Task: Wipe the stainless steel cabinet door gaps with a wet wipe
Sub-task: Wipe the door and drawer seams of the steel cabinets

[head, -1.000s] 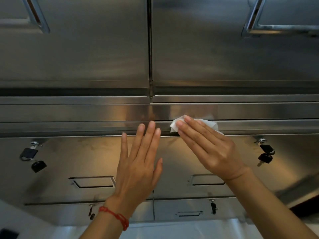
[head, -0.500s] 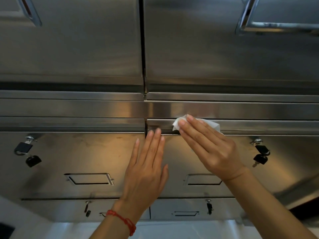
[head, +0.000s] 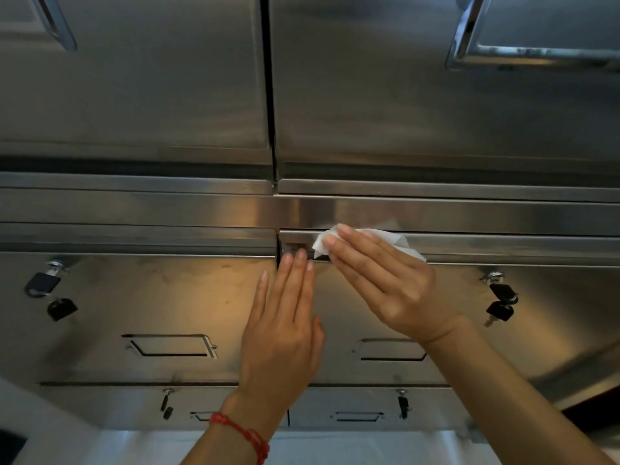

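Observation:
A white wet wipe (head: 385, 238) is pressed by the fingers of my right hand (head: 385, 286) against the top edge of the right-hand stainless steel door (head: 469, 323), just under the horizontal gap (head: 486, 233). My left hand (head: 285, 323) lies flat with fingers straight on the doors, over the vertical gap (head: 277, 250) between the left door (head: 151, 297) and the right one. Its fingertips almost touch the wipe. A red string bracelet (head: 245, 434) is on the left wrist.
Two upper doors (head: 402, 95) meet at a dark vertical gap (head: 268, 95). Black keys hang from locks at the left (head: 50, 290) and the right (head: 501, 300). Recessed handles (head: 171, 345) sit lower on each door, with a further row of doors below.
My left hand has slid right, from left of the vertical gap to over it, close to the right hand. The wipe has stayed at about the same spot on the door's top edge.

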